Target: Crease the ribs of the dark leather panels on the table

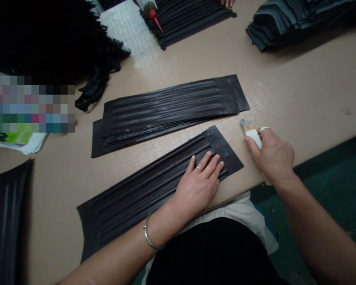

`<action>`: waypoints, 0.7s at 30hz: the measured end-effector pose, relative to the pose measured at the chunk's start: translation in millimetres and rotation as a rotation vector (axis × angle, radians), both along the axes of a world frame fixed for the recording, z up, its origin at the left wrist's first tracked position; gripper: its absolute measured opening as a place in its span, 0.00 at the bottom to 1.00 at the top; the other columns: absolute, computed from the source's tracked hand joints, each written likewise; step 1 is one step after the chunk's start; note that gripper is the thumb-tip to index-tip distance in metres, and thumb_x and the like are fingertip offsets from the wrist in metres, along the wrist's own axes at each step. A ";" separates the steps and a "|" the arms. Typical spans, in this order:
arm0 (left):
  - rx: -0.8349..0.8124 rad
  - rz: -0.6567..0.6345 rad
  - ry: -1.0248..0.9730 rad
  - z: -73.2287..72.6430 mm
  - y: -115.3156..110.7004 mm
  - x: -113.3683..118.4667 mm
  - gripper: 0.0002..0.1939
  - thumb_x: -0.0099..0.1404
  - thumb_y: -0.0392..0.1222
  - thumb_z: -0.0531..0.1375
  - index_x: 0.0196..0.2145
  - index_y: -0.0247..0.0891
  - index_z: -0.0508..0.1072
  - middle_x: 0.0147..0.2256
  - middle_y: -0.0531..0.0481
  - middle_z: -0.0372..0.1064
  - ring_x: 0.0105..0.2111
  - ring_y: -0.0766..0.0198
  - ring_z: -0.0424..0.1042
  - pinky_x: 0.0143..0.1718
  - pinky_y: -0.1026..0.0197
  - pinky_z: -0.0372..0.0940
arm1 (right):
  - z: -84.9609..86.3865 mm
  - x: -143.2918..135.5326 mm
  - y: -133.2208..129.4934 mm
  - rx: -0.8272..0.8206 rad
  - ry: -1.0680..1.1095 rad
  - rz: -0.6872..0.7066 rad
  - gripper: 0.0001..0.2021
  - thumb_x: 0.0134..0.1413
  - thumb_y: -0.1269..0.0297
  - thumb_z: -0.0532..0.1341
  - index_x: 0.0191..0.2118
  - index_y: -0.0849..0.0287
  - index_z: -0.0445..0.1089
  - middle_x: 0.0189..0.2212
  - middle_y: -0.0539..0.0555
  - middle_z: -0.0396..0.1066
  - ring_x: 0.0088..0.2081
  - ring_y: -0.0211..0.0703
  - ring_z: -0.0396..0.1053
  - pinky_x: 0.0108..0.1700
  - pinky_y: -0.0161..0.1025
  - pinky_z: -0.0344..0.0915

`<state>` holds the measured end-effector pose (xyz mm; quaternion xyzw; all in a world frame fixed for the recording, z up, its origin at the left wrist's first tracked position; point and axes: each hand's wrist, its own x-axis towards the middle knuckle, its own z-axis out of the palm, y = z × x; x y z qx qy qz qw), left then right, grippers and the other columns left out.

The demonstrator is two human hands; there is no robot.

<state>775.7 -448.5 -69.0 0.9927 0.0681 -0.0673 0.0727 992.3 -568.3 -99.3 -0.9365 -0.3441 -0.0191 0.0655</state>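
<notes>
A dark ribbed panel lies at a slant near the table's front edge. My left hand rests flat on its right part, fingers spread, with a ring and a wrist bangle showing. To the right of the panel, my right hand is wrapped round a flat wooden tool with white wrapping and a greyish tip; the tip points away from me, just above the table. Behind the panel lies a small overlapping stack of similar dark ribbed panels.
On the tan table, a black pile stands back left and layered dark pieces back right. Another ribbed panel lies far left. Beyond are more dark strips, a red-tipped tool and another person's fingers.
</notes>
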 end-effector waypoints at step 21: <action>-0.013 0.039 -0.117 -2.4 -19.2 -1.4 0.27 0.79 0.47 0.41 0.69 0.37 0.57 0.73 0.47 0.47 0.73 0.56 0.47 0.70 0.37 0.51 | 18.4 -9.6 -1.6 -0.058 0.042 0.095 0.22 0.67 0.41 0.52 0.44 0.55 0.69 0.25 0.56 0.67 0.24 0.49 0.58 0.31 0.45 0.51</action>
